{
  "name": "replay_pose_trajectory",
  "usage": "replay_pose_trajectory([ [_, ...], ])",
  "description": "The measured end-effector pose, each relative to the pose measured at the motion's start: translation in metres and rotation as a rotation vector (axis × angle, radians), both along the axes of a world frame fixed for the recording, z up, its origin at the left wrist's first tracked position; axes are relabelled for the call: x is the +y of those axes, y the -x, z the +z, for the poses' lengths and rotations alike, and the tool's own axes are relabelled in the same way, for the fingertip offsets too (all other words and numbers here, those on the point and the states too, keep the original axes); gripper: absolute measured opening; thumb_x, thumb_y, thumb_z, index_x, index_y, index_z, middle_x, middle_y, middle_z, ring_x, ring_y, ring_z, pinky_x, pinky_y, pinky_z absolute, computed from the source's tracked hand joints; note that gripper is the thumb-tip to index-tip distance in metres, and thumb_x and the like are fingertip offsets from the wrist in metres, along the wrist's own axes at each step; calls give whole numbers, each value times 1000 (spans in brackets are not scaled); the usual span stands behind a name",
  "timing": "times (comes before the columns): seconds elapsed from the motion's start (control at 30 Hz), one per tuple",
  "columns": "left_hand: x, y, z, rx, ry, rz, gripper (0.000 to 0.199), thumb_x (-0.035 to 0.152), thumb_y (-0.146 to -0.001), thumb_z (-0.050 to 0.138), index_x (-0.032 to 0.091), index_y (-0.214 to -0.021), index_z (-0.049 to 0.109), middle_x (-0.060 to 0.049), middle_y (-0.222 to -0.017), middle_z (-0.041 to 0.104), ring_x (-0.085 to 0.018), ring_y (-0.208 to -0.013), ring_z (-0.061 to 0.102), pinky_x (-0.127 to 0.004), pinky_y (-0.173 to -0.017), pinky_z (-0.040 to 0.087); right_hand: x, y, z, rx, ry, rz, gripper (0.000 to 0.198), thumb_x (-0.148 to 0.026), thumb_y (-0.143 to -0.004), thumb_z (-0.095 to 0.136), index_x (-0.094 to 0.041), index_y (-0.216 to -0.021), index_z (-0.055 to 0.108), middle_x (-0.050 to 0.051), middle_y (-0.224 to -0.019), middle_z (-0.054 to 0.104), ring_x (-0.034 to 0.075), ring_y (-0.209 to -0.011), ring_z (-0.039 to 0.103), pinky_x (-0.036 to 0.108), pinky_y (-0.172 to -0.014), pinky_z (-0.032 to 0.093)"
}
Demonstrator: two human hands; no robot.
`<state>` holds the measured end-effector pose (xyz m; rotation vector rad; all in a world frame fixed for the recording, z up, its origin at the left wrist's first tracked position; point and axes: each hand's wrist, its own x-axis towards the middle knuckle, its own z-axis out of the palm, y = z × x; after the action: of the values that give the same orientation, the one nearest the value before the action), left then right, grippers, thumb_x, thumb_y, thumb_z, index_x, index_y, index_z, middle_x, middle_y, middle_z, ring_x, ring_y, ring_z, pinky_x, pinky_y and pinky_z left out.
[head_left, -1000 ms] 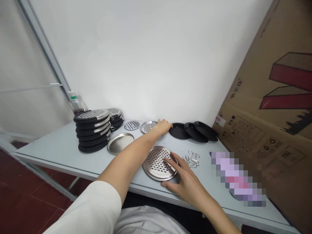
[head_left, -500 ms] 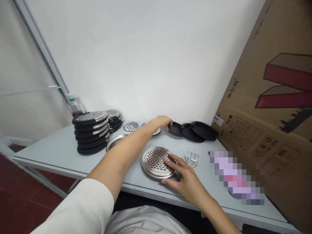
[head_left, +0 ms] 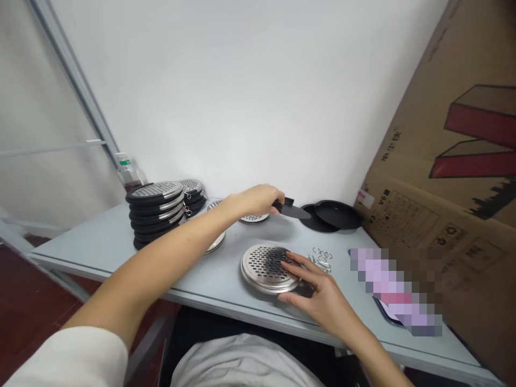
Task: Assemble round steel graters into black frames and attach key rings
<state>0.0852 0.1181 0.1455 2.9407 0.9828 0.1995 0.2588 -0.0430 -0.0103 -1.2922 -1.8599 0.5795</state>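
Note:
Above the back of the table, my left hand (head_left: pixel 266 199) is closed on the edge of a round black dish-like cover (head_left: pixel 296 211), held tilted off the tabletop. My right hand (head_left: pixel 318 287) is at the right side of a round slotted metal disc (head_left: pixel 266 267) near the front edge. Its fingers lie over the top and the thumb is at the near rim. A dark shadow falls on the disc's slots. Small metal rings and clips (head_left: pixel 321 259) lie just beyond my right hand. Two more black covers (head_left: pixel 337 214) overlap at the back right.
Stacked slotted discs with black rims (head_left: pixel 155 217) stand at the left, a bottle (head_left: pixel 127 171) behind them. More metal discs (head_left: pixel 255 217) lie partly hidden by my left arm. A large cardboard box (head_left: pixel 435 226) borders the right side, beside a pixelated flat item (head_left: pixel 397 295).
My left hand has lifted one black cover away from the others and tilted it. My right hand stays at the slotted disc. The view has shifted slightly.

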Motion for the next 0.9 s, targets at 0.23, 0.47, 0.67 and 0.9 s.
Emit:
replay_pose_trajectory([
  [0.23, -85, 73, -35, -252, 47, 19, 25, 28, -88, 63, 23, -112, 67, -7, -110, 68, -25, -103, 63, -34, -90, 44, -17, -23, 3, 21, 26, 5, 54, -48, -71, 78, -30, -122, 69, 10, -143, 54, 34, -131, 50, 54, -111, 38],
  [0.47, -111, 100, -83, -179, 9, 103, 23, 29, -90, 62, 20, -110, 64, -9, -110, 69, -26, -106, 62, -37, -93, 47, -47, -62, -7, 34, -29, -146, 50, -48, -72, 77, -32, -119, 71, 8, -141, 55, 38, -129, 51, 58, -110, 38],
  [0.67, -131, 89, -124, -254, -29, 3, 16, 25, -91, 61, 19, -106, 63, -7, -112, 70, -22, -104, 66, -47, -112, 34, -53, -89, -2, -9, -116, -243, 50, -47, -72, 76, -34, -120, 69, 6, -141, 56, 39, -130, 51, 60, -110, 36],
  [0.9, -142, 85, -139, -467, 11, 18, 44, 40, -81, 73, 23, -119, 60, -9, -136, 56, -25, -130, 49, -48, -119, 27, -19, -53, -1, -38, -190, -118, 50, -42, -76, 76, -30, -123, 67, 8, -143, 53, 33, -131, 51, 53, -109, 41],
])
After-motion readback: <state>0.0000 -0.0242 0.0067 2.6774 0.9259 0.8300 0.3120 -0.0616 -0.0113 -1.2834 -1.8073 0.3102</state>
